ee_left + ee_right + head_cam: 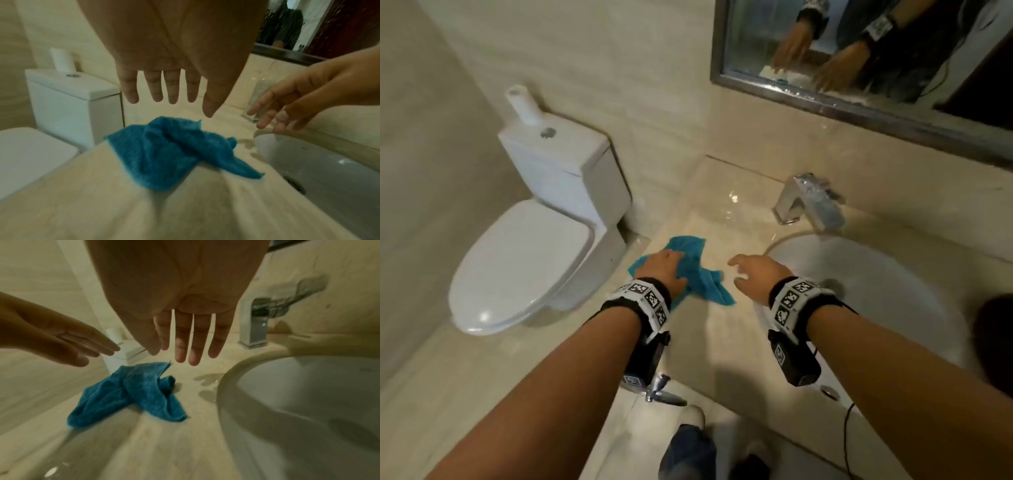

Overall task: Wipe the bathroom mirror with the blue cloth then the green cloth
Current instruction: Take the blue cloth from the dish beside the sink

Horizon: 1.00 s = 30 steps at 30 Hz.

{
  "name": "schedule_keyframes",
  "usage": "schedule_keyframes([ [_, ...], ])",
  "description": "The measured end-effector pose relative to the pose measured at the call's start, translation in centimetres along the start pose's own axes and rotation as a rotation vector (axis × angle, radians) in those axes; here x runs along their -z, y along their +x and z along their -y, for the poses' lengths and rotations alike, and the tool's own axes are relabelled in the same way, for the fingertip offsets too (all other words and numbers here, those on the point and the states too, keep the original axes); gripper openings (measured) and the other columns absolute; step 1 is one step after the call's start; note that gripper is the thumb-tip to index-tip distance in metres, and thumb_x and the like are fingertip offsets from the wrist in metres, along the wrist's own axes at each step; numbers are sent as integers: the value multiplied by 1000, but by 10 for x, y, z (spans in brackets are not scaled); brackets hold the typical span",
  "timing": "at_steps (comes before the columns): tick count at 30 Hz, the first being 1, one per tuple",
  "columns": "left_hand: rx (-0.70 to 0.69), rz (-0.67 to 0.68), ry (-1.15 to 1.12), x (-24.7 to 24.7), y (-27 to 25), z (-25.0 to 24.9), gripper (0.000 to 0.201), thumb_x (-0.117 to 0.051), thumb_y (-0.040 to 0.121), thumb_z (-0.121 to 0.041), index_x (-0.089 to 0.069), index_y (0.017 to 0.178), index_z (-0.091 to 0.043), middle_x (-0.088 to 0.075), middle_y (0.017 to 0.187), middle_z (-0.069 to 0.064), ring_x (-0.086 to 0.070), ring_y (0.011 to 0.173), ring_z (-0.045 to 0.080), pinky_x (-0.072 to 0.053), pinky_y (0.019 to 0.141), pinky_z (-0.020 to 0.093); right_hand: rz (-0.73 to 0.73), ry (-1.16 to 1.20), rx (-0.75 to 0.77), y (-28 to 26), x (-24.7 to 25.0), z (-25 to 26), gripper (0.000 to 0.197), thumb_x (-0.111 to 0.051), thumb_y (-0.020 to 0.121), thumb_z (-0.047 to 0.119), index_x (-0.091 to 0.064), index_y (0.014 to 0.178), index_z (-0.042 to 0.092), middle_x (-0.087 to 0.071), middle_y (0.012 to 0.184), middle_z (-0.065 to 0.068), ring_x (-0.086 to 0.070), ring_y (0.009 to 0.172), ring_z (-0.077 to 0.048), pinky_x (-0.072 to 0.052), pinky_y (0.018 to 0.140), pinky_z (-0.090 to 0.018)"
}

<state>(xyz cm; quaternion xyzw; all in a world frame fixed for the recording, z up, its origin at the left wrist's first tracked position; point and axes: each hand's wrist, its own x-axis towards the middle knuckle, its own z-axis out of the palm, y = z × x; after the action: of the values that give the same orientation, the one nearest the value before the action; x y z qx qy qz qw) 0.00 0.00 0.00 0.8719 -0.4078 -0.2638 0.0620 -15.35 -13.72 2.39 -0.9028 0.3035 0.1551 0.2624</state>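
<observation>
A crumpled blue cloth [697,270] [170,151] [133,392] lies on the beige counter [726,219], left of the basin. My left hand [664,269] [164,91] hovers just above the cloth with straight, spread fingers and holds nothing. My right hand [753,274] [185,344] hangs to the right of the cloth, near the basin rim, fingers straight and empty. The framed mirror [859,44] is on the wall at the upper right, spotted and streaked along its lower edge. No green cloth shows in any view.
A white basin [859,291] is sunk into the counter on the right, with a chrome tap [808,202] behind it. Water drops lie on the counter. A white toilet [534,246] with a paper roll [522,104] on its tank stands left of the counter.
</observation>
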Motion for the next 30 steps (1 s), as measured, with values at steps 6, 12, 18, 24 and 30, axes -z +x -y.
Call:
schedule_keyframes([
  [6, 76, 107, -84, -31, 8, 38, 69, -60, 86, -23, -27, 146, -17, -24, 152, 10, -29, 137, 28, -29, 111, 41, 36, 72, 50, 33, -48, 23, 44, -52, 91, 26, -43, 135, 24, -53, 124, -6, -52, 112, -25, -44, 94, -40],
  [12, 55, 22, -122, -48, 17, 53, 65, -62, 82, -13, -35, 141, -18, -29, 145, 9, -33, 131, 30, -35, 107, 40, 11, 30, 56, 53, -74, 28, 49, -55, 90, 26, -41, 137, 23, -51, 119, -5, -50, 110, -22, -42, 91, -33],
  [18, 26, 25, -116, -47, 16, 49, 31, -54, 85, -9, -51, 116, -14, -44, 118, 10, -50, 106, 29, -43, 90, 36, 3, 32, 39, 57, -80, 22, 25, -54, 89, 18, -57, 113, 25, -54, 104, -2, -54, 98, -22, -38, 75, -27],
  [24, -59, -40, -62, -15, 8, 16, 19, -53, 90, -25, -52, 107, -19, -53, 106, 6, -54, 97, 27, -45, 84, 39, -115, 114, 3, 34, -45, 7, 16, -55, 87, 19, -55, 102, 19, -44, 95, 1, -51, 91, -22, -42, 77, -33],
  [30, -327, -75, -202, 23, 2, -57, 9, -51, 90, -18, -50, 99, -21, -58, 96, 2, -55, 86, 24, -45, 78, 36, -272, 229, -9, -8, 9, -30, 33, -70, 73, 12, -51, 95, 29, -43, 108, 2, -45, 103, -19, -38, 88, -27],
])
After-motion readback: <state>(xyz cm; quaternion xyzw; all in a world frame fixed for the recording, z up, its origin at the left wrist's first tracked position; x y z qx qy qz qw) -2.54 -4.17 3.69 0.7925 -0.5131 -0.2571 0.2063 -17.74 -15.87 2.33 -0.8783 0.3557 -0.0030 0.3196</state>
